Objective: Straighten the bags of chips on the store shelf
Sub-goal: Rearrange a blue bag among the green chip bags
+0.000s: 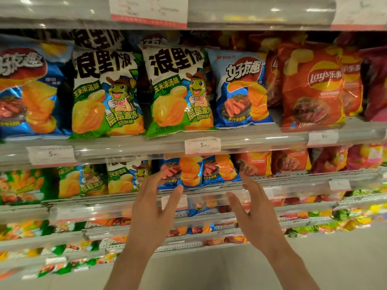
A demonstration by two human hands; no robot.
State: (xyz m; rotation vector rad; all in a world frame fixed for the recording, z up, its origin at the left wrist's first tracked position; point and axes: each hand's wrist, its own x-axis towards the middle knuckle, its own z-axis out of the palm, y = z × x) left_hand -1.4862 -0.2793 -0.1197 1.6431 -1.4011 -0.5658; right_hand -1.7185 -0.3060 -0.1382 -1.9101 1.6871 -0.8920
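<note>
Head view showed your left hand (152, 208) and right hand (254, 212) raised side by side before the second shelf, palms turned toward each other, fingers spread wide and holding nothing.

Risks, left to right. Your left fingertips (165, 174) lay in front of the small blue foil bag with ridged chips and sliced meat printed on it (184, 174); whether they touched it could not be told. A push from one side only would likely tip that bag into the small green-and-white bag with the cartoon turtle (127, 178) beside it. Between your hands ran the clear plastic price rail (209, 197) of that shelf; a bag drawn forward carelessly could ride over it and drop. Your right fingertips (244, 176) stood near a small orange-red foil bag (254, 164), which a stray knuckle could knock askew. Foil bags are slippery and air-filled, so a hard squeeze would crush the contents.

Shelves and contents, left to right. The upper shelf (261, 135) held a large blue bag (29, 91), two large green-and-white turtle bags (104, 93) (178, 91), the second leaning slightly with its lower corner over the shelf lip, another blue bag (243, 88), and a red Lay's bag (312, 86) set forward of its row. The second shelf carried smaller bags in the same order. Lower shelves were too blurred to report.
</note>
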